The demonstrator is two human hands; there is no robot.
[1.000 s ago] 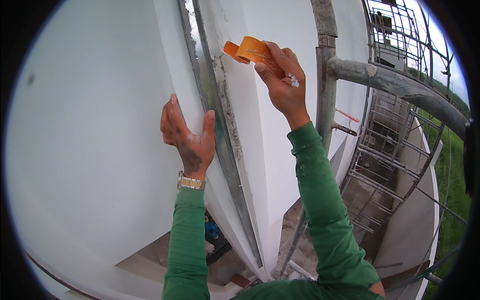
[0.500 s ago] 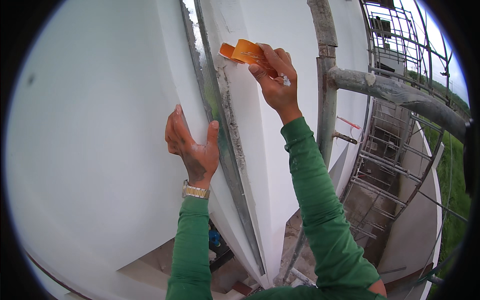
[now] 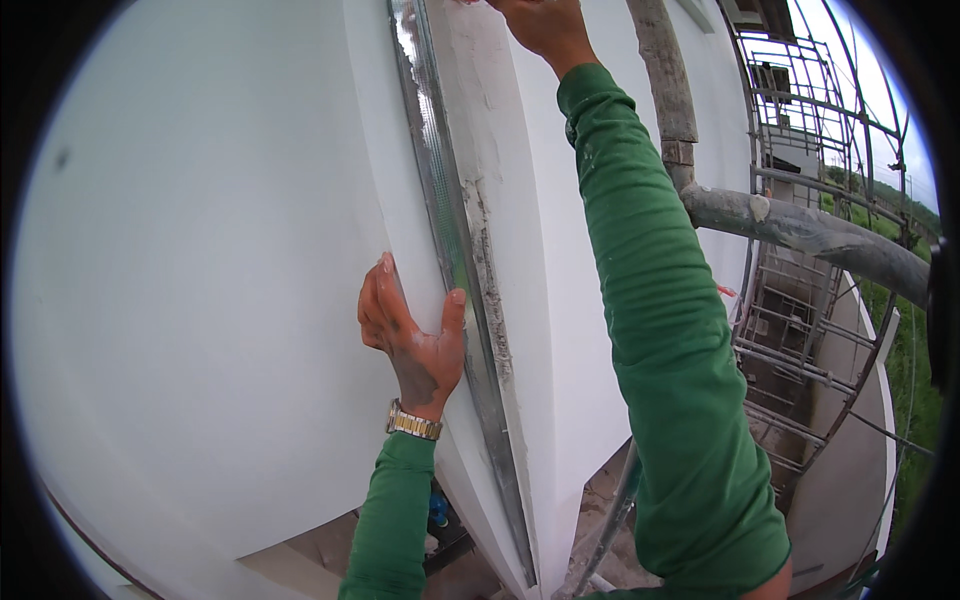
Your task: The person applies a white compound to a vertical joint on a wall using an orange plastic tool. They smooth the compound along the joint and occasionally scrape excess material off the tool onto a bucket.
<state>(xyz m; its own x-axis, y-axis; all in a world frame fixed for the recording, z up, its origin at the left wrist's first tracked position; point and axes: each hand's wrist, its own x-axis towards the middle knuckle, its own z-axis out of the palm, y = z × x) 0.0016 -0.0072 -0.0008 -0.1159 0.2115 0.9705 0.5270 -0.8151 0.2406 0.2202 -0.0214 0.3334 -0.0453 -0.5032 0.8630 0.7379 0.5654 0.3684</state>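
Observation:
My left hand (image 3: 412, 340) rests against the white wall beside a long shiny metal strip (image 3: 430, 150). Its fingers are stretched out and hold nothing, and its thumb lies over the strip's near edge. High up at the top edge of the picture is my right hand (image 3: 550, 28), closed, its fingers mostly cut off. The orange plastic scraper it gripped in the earlier frame is out of the picture now. Next to the strip, a band of fresh plaster (image 3: 475, 90) runs upward, with a rough grey gap (image 3: 485, 260) below it.
A scaffold pipe (image 3: 810, 225) crosses on the right, joined to an upright pipe (image 3: 663, 75). More scaffold frames (image 3: 790, 350) stand beyond it. Broad white wall (image 3: 220, 280) fills the left. Far below are a floor and several dark objects.
My right hand has moved up to the picture's top edge, taking the orange scraper out of view. My left hand appears lower and further right, with the whole view shifted the same way.

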